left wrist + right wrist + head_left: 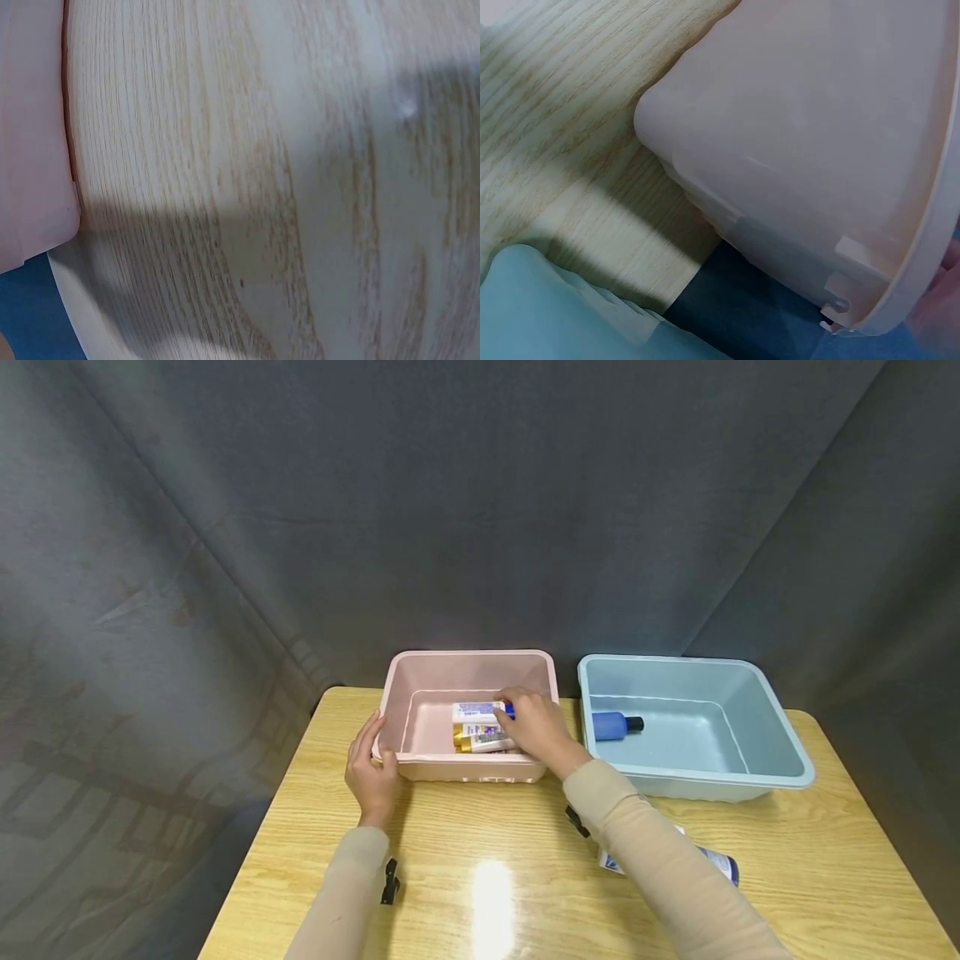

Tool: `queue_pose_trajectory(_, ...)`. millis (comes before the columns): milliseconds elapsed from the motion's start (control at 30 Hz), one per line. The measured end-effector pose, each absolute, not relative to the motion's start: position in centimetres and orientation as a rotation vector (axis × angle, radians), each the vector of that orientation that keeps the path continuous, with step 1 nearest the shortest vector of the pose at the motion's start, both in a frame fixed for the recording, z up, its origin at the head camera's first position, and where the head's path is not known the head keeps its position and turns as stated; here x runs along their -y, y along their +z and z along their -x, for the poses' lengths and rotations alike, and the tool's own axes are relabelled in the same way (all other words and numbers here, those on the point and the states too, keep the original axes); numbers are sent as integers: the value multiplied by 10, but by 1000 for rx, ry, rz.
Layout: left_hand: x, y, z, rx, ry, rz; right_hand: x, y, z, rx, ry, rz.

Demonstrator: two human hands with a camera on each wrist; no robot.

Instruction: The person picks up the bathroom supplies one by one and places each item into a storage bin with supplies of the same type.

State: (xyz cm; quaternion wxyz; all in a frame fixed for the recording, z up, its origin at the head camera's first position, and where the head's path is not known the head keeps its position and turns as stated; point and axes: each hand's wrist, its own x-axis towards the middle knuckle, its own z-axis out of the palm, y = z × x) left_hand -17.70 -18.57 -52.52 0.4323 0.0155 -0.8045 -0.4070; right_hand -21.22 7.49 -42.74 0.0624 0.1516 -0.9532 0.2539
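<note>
A pink plastic bin stands at the back of the table, with several tubes lying inside. My left hand grips its near left corner, fingers along the left side and thumb at the front. My right hand reaches over the right side into the bin. Its thumb and fingers pinch a white tube with a blue cap at the cap end. Just in front of that tube lie white tubes with gold caps, partly covered by the right hand. The right wrist view shows the outside of the pink bin and fingers beyond its rim.
A light blue bin stands right of the pink one, holding a blue bottle with a black cap. Under the right forearm, a white and blue container lies on the wooden table. Dark cloth hangs behind.
</note>
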Motion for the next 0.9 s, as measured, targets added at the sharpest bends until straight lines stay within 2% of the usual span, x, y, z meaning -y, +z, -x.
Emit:
queue_pose_trajectory(433, 187, -524, 177, 2008, -1012, -42, -79, -422, 203, 2859, 735, -529)
queue_pose_trajectory(900, 186, -524, 176, 2021, -1011, -47, -95, -430, 195, 2662, 947, -653)
